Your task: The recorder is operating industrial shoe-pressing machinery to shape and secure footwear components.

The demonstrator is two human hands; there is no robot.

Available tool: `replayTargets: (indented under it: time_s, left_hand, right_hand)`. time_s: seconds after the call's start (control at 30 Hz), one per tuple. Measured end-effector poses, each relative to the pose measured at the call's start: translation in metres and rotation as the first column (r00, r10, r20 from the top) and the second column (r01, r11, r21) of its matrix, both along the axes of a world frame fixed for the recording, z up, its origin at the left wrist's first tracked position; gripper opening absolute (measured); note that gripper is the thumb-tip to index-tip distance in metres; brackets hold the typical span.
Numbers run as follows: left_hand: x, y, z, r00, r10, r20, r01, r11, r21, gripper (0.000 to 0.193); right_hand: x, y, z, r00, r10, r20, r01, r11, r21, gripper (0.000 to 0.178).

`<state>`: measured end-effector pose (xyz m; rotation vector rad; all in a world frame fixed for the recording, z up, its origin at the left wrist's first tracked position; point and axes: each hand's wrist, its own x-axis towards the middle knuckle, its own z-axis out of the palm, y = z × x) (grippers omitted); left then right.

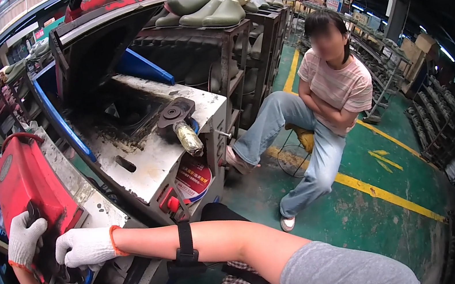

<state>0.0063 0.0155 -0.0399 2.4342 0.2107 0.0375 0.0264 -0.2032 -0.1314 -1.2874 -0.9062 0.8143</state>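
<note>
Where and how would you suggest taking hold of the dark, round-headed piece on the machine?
Probably by its pale, cylindrical handle, with the right hand from the near side: it juts from the round head toward the machine top's near edge.

The white-gloved left hand (pixel 25 241) is set at the lower part of a red machine cover (pixel 31 175), by a small black piece (pixel 32 211). The right hand (pixel 86 246), likewise gloved, is held just beside it, fingers curled. Farther right, a grimy white machine (pixel 154 178) is seen with its lid (pixel 109 45) raised. Olive-green footwear (pixel 224 13) is piled on a rack (pixel 226 36); a person (pixel 336 77) is seated nearby, arms folded.
</note>
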Motion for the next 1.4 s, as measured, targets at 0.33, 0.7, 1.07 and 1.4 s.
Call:
replayTargets:
  time_s: [0.33, 0.7, 1.07, 1.4]
  left_hand:
    - [0.0, 0.0, 0.0, 1.0, 0.014, -0.007, -0.014, 1.0, 0.011, 0.022]
    - [0.0, 0.003, -0.001, 1.0, 0.01, -0.005, -0.01, 1.0, 0.019, 0.021]
    - [0.001, 0.003, -0.002, 1.0, 0.01, -0.002, -0.01, 1.0, 0.007, 0.021]
    - [0.002, 0.008, -0.004, 1.0, 0.007, 0.001, -0.007, 1.0, 0.008, 0.022]
  right_hand:
    - [0.001, 0.001, -0.001, 1.0, 0.001, -0.005, -0.001, 1.0, 0.016, 0.033]
    - [-0.003, -0.009, 0.008, 1.0, -0.006, -0.027, 0.004, 0.999, -0.049, 0.033]
    - [0.0, -0.002, 0.0, 1.0, -0.001, -0.027, 0.002, 1.0, 0.01, 0.033]
    - [0.001, 0.002, -0.004, 0.999, -0.014, -0.031, 0.014, 1.0, 0.009, 0.034]
